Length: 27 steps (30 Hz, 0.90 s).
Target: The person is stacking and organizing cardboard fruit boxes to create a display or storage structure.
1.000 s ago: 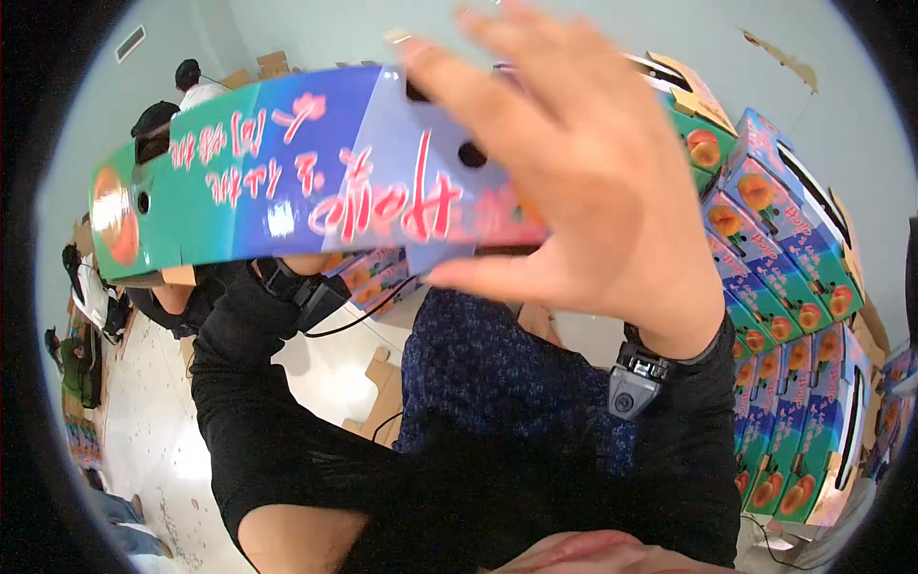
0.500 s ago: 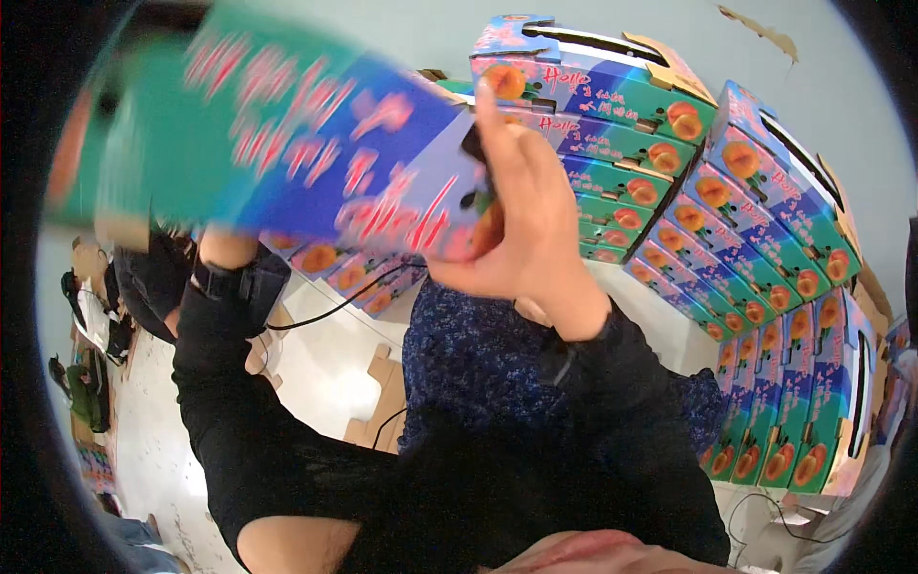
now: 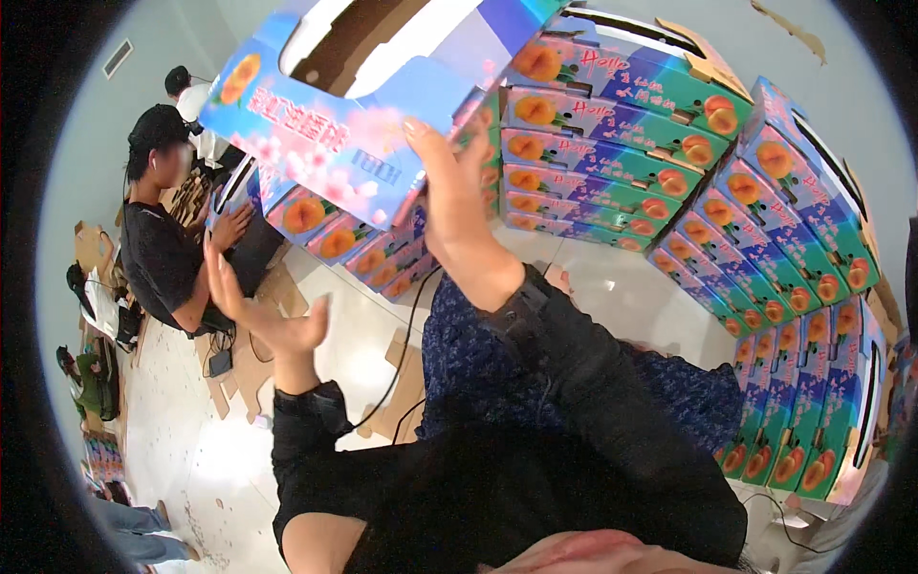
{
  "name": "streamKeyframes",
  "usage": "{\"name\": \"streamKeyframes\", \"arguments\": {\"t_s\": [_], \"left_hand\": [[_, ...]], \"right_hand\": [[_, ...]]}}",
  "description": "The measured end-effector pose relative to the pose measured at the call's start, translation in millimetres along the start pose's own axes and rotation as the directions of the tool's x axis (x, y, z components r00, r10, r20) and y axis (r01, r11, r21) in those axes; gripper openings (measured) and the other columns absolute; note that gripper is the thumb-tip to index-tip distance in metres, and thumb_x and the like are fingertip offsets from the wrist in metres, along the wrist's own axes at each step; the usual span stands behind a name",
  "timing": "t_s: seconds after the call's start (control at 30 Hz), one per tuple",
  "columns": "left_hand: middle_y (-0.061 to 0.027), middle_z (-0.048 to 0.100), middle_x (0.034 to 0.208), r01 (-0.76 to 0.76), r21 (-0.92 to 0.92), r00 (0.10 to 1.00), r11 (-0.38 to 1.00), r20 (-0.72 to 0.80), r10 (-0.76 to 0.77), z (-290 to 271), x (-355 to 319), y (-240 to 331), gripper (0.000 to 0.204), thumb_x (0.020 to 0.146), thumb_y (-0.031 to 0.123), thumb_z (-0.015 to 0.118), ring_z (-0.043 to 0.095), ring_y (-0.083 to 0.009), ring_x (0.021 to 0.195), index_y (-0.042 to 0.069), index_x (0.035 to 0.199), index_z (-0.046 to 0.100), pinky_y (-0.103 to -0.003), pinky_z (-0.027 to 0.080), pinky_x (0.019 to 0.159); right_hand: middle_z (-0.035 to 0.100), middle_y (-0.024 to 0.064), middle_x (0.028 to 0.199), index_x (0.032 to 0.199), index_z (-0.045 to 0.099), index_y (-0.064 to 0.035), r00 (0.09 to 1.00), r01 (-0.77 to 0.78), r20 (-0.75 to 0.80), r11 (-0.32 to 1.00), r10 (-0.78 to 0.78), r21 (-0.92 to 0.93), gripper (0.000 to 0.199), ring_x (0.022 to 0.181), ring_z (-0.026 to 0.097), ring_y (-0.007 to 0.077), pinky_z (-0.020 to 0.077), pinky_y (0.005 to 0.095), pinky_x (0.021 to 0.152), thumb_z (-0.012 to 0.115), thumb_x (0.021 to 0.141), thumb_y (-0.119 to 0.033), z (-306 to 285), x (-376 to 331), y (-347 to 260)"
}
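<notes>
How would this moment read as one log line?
Right hand: holding printed box | left hand: open, empty, off the box | stacked boxes: ahead

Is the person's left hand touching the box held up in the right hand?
Apart: in the head view, the open left hand is below the held-up box, with stacked boxes visible between them.

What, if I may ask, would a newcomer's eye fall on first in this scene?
Most likely the glossy, brightly coloured box at the upper middle, gripped at its near corner by the right hand, while the left hand is open and apart from it, left of centre. Next come the stacks of similar boxes curving down the right side, then a co-worker in a black cap at the left.
</notes>
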State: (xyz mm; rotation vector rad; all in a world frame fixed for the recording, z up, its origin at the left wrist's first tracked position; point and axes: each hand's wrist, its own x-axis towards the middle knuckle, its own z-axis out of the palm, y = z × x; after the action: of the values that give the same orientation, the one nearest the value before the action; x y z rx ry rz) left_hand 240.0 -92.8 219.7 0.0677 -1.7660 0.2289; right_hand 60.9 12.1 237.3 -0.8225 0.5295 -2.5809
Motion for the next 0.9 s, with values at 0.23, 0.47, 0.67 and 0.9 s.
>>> {"name": "streamKeyframes", "arguments": {"t_s": [0.23,0.47,0.67,0.9], "left_hand": [[-0.0218,0.021,0.148,0.343,-0.404,0.936,0.848,0.068,-0.345,41,-25,-27,0.112,0.074,0.069,0.060,0.027,-0.0348,0.136,0.002,0.147,0.006,-0.047,0.019,0.111],[-0.0122,0.057,0.112,0.618,-0.676,0.589,0.402,0.058,-0.806,52,-20,-72,0.037,0.096,0.027,0.050,0.058,-0.0208,0.098,-0.002,0.119,0.049,-0.034,0.048,0.084],[-0.0086,0.057,0.114,0.749,-0.579,0.449,0.323,0.084,-0.890,53,-16,-81,0.039,0.092,0.028,0.058,0.054,-0.0151,0.104,-0.001,0.118,0.051,-0.029,0.041,0.092],[-0.0086,0.056,0.114,0.728,-0.573,0.531,0.376,0.124,-0.838,60,-30,-82,0.045,0.093,0.033,0.057,0.053,-0.0174,0.107,-0.002,0.120,0.051,-0.031,0.041,0.092]], "right_hand": [[0.044,0.0150,0.122,0.138,-0.004,-0.0006,0.987,-0.112,-0.115,0.993,0.116,0.039,0.095,0.111,0.048,0.0187,0.0400,0.0330,0.097,0.070,0.080,-0.014,51,-9,57],[0.034,0.0207,0.132,0.140,-0.017,0.0039,0.986,-0.111,0.089,0.949,0.143,-0.295,0.110,0.112,0.046,0.0209,0.0475,0.0312,0.086,0.073,0.079,-0.016,50,-50,102],[0.043,0.0204,0.129,0.145,0.012,0.0010,0.914,-0.230,0.119,0.738,0.387,-0.634,0.089,0.108,0.052,0.0229,0.0497,0.0342,0.084,0.071,0.081,-0.015,-20,-35,98],[0.041,0.0171,0.126,0.137,0.029,0.0052,0.880,0.151,-0.092,0.458,-0.466,-0.876,0.079,0.111,0.045,0.0262,0.0421,0.0345,0.089,0.073,0.079,-0.024,-94,41,29]]}}
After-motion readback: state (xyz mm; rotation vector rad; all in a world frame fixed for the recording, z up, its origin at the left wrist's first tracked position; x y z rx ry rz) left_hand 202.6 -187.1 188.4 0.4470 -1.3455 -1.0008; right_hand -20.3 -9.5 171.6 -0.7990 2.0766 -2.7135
